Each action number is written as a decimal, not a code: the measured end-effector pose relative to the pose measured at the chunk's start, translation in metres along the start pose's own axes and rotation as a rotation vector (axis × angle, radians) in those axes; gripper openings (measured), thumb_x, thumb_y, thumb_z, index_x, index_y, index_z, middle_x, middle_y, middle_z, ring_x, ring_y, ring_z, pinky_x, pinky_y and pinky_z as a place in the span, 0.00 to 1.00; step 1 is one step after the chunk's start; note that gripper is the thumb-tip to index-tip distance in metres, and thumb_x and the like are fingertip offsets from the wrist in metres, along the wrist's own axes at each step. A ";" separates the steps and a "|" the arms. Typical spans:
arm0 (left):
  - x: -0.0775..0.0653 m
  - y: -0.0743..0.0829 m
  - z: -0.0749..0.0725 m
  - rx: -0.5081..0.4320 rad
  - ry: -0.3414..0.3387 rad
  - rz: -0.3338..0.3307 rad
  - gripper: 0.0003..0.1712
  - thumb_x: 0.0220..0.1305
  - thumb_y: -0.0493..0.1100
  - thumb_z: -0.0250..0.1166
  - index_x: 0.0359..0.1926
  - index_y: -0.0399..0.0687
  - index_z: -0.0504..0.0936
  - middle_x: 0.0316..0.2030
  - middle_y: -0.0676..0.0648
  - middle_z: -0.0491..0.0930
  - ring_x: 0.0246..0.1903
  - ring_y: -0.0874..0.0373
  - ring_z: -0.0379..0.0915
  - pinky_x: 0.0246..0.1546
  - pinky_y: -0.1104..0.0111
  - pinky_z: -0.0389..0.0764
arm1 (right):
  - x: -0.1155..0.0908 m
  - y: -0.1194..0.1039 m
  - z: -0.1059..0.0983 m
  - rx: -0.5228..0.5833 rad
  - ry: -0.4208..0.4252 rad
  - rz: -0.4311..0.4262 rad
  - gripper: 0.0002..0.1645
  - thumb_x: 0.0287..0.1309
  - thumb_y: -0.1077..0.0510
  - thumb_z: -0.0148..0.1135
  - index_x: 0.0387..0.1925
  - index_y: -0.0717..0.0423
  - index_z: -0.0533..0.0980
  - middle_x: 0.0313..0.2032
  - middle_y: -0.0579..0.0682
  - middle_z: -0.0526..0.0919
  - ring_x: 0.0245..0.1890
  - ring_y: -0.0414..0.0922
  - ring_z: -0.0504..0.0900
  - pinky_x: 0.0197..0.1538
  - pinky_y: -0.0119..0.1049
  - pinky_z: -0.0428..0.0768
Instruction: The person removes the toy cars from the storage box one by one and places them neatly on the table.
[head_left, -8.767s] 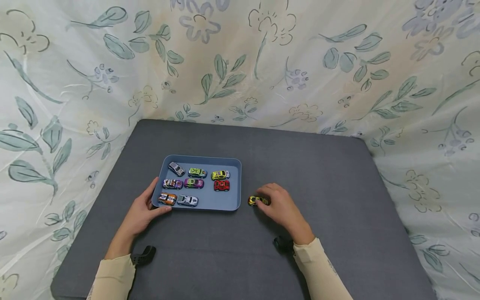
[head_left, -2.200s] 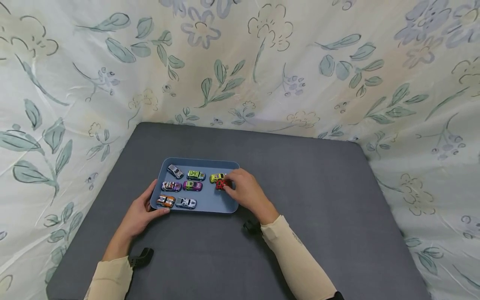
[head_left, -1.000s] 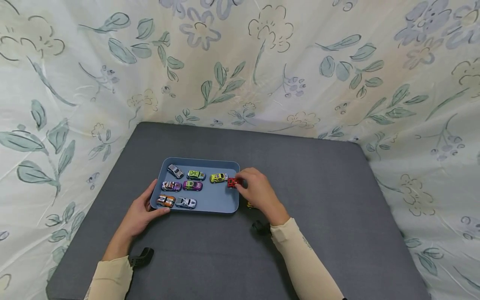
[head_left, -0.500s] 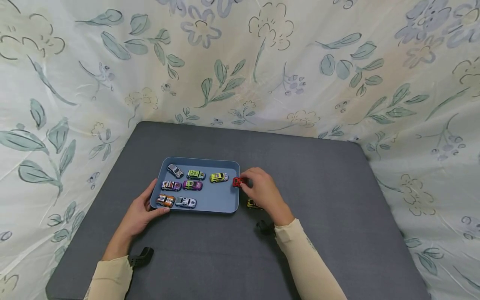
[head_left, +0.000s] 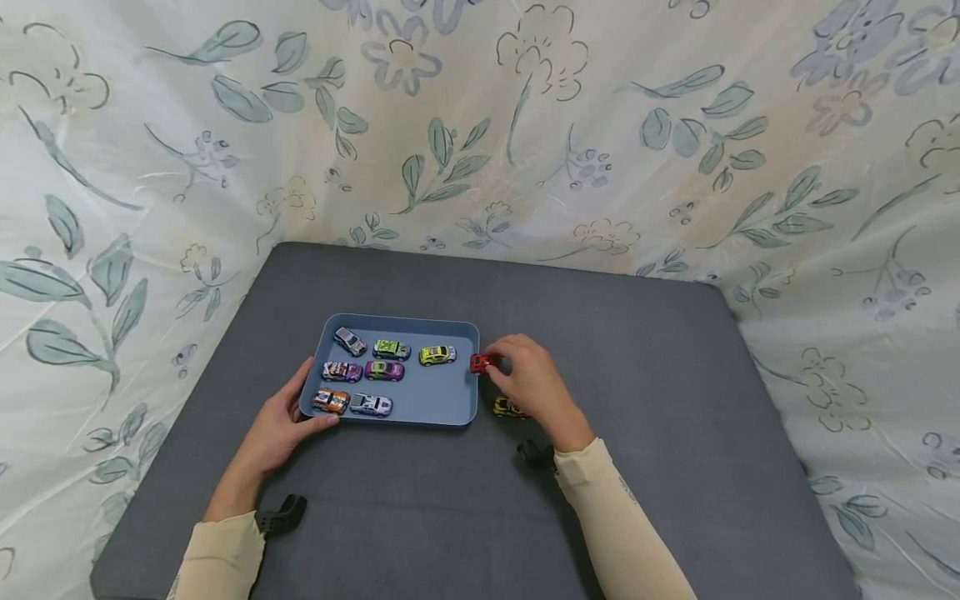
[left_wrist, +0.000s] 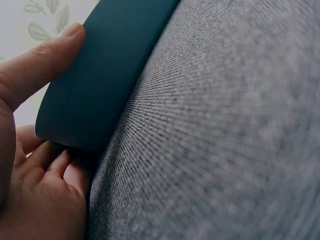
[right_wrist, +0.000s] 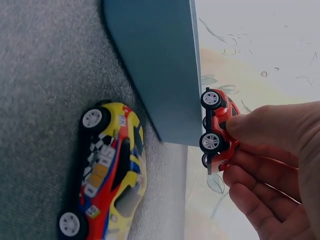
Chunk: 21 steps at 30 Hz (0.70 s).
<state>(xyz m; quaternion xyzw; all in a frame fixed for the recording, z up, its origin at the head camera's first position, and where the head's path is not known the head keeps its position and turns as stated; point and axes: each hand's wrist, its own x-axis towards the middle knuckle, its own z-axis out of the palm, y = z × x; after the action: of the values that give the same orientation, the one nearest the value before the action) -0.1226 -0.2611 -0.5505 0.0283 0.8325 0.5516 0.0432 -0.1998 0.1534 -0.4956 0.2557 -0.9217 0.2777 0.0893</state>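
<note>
My right hand pinches a small red toy car between thumb and fingers, at the right rim of the blue tray. In the right wrist view the red toy car is level with the top of the tray wall. On the cloth below my right hand stands a yellow toy car, partly covered in the head view; the right wrist view shows its red and checkered side. My left hand grips the tray's near left corner, thumb on the wall, fingers curled at its end.
Several toy cars stand in the tray: a yellow one at the right, a green one, a purple one, an orange one and silver ones. Grey cloth covers the table; a floral curtain hangs behind.
My right hand went from the yellow toy car outside the tray to the red one inside, took hold of it and carried it right to the rim. My left hand stayed on the tray.
</note>
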 end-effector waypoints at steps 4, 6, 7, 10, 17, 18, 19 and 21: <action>0.001 0.001 0.000 0.007 0.000 -0.002 0.64 0.68 0.40 0.79 0.89 0.47 0.43 0.82 0.28 0.53 0.75 0.31 0.62 0.54 0.89 0.67 | -0.003 0.003 -0.001 -0.001 0.002 0.012 0.10 0.64 0.63 0.78 0.47 0.57 0.89 0.44 0.49 0.88 0.46 0.54 0.85 0.50 0.47 0.85; 0.001 0.001 0.000 0.010 -0.003 -0.003 0.64 0.68 0.41 0.79 0.89 0.47 0.43 0.82 0.28 0.53 0.75 0.31 0.63 0.55 0.89 0.67 | -0.005 0.004 -0.002 -0.005 0.003 0.025 0.11 0.64 0.63 0.78 0.47 0.57 0.89 0.44 0.49 0.88 0.46 0.54 0.85 0.50 0.48 0.85; 0.001 0.002 0.000 0.009 -0.003 -0.003 0.64 0.68 0.40 0.79 0.89 0.47 0.43 0.82 0.28 0.53 0.75 0.31 0.63 0.55 0.89 0.67 | -0.005 0.005 -0.002 -0.007 0.003 0.029 0.11 0.63 0.64 0.78 0.47 0.57 0.89 0.44 0.50 0.88 0.46 0.54 0.85 0.50 0.48 0.85; 0.000 0.003 0.000 0.012 -0.006 -0.006 0.65 0.68 0.41 0.80 0.89 0.47 0.43 0.82 0.28 0.53 0.75 0.31 0.62 0.55 0.89 0.67 | -0.006 0.006 -0.003 -0.011 0.005 0.040 0.12 0.63 0.64 0.79 0.47 0.57 0.89 0.45 0.50 0.88 0.47 0.54 0.85 0.51 0.48 0.85; 0.000 0.003 -0.001 0.020 -0.011 -0.010 0.65 0.68 0.42 0.79 0.89 0.47 0.42 0.82 0.28 0.52 0.76 0.31 0.61 0.55 0.89 0.66 | -0.009 0.010 -0.005 -0.010 0.033 0.032 0.11 0.61 0.65 0.79 0.45 0.58 0.89 0.42 0.50 0.88 0.44 0.51 0.84 0.50 0.49 0.85; -0.001 0.004 -0.001 0.020 -0.011 -0.008 0.65 0.68 0.42 0.79 0.89 0.47 0.42 0.82 0.28 0.53 0.76 0.31 0.61 0.55 0.89 0.66 | -0.009 0.012 -0.005 -0.007 0.035 0.034 0.11 0.61 0.66 0.79 0.45 0.58 0.89 0.42 0.50 0.88 0.44 0.51 0.84 0.50 0.49 0.84; -0.001 0.004 -0.001 0.020 -0.011 -0.007 0.65 0.68 0.42 0.79 0.89 0.47 0.42 0.82 0.28 0.53 0.76 0.31 0.62 0.55 0.89 0.66 | -0.010 0.013 -0.005 -0.005 0.034 0.036 0.11 0.61 0.66 0.79 0.45 0.58 0.88 0.42 0.50 0.88 0.44 0.51 0.84 0.49 0.49 0.84; 0.000 0.004 0.000 0.017 -0.010 -0.002 0.64 0.68 0.42 0.79 0.89 0.47 0.43 0.82 0.28 0.53 0.75 0.31 0.62 0.55 0.89 0.66 | -0.011 0.015 -0.005 -0.002 0.030 0.047 0.11 0.61 0.66 0.79 0.45 0.57 0.88 0.42 0.50 0.87 0.44 0.51 0.84 0.49 0.48 0.84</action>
<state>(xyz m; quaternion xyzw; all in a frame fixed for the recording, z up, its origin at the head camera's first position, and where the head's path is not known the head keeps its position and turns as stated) -0.1222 -0.2601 -0.5470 0.0304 0.8368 0.5445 0.0476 -0.1983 0.1718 -0.5017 0.2299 -0.9262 0.2827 0.0968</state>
